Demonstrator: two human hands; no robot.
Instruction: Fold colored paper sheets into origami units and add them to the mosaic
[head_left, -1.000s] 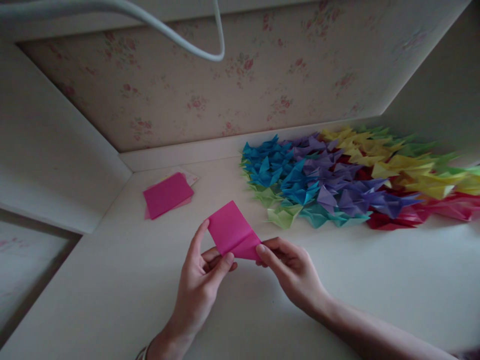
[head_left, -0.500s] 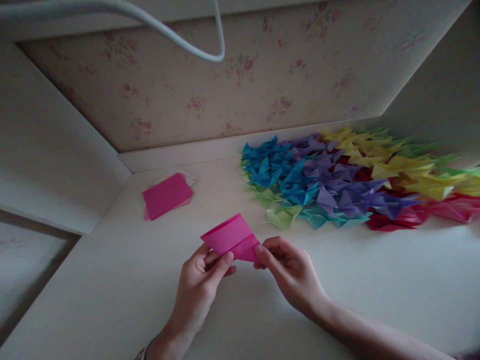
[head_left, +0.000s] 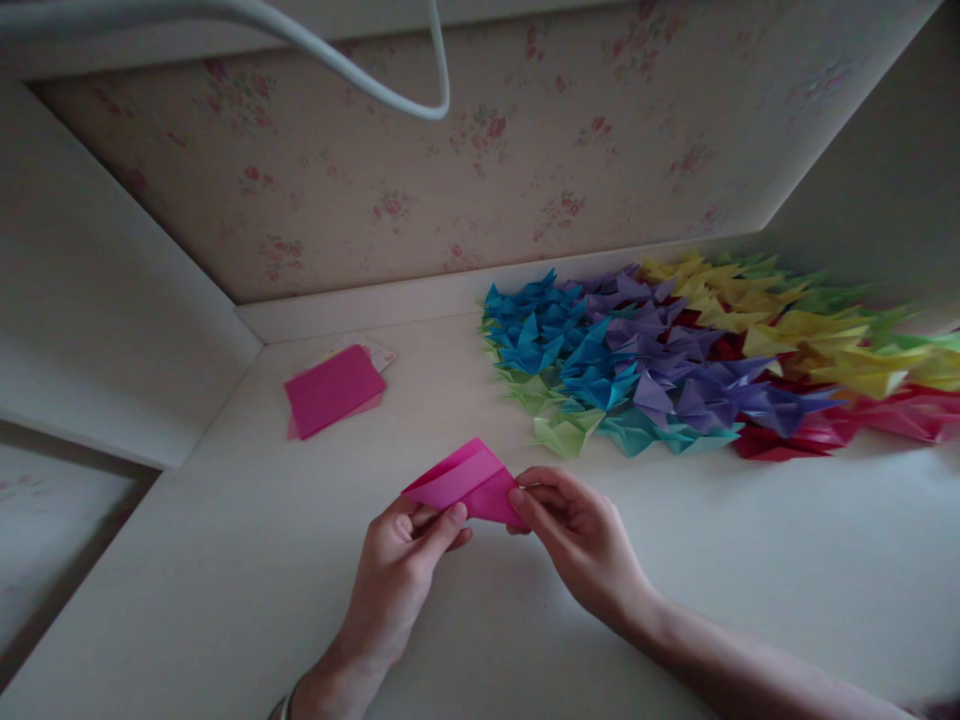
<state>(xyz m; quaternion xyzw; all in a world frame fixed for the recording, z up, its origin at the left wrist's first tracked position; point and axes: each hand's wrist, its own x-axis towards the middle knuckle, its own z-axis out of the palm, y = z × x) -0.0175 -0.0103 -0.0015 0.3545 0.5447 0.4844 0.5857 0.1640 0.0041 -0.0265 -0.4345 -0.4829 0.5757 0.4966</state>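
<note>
Above the white worktop (head_left: 495, 640), pinching folded pink paper (head_left: 493, 492) between nearly closed thumbs and fingers of left hand (head_left: 397, 565) and right hand (head_left: 592, 540), holding it between and equally close to both, with its long axis running crosswise at a slight slant.

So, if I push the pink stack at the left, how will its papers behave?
The stack would probably slide apart, since its sheets lie loose and unaligned. It is likely light, being only a low pile of flat paper. It should hardly tip or roll, as it lies flat on the table.
</note>
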